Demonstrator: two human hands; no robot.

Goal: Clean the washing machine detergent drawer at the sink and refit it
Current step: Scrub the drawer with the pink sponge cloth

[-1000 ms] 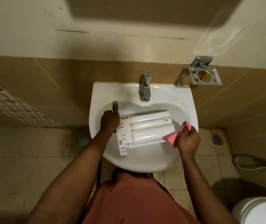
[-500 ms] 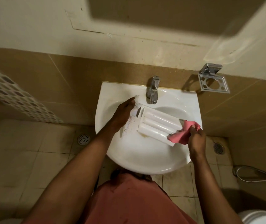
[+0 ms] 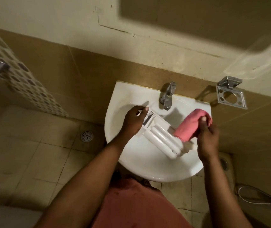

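Note:
The white detergent drawer (image 3: 162, 139) lies upside down and slanted across the white wash basin (image 3: 115, 102), its ribbed rounded underside facing up. My left hand (image 3: 134, 120) grips the drawer's upper left end, near the tap. My right hand (image 3: 208, 137) holds a pink cloth (image 3: 189, 126) bunched against the drawer's right side, covering part of it. The drawer's lower right end pokes out below the cloth.
A chrome tap (image 3: 166, 96) stands at the basin's back edge, with no water visibly running. A chrome holder (image 3: 231, 93) hangs on the tiled wall to the right. A floor drain (image 3: 86, 136) lies left of the basin, a hose (image 3: 263, 196) at lower right.
The drawer has swung from lying level across the basin to a steep slant, its left end raised toward the tap. The pink cloth has moved up onto the drawer's right side. The view shifted left.

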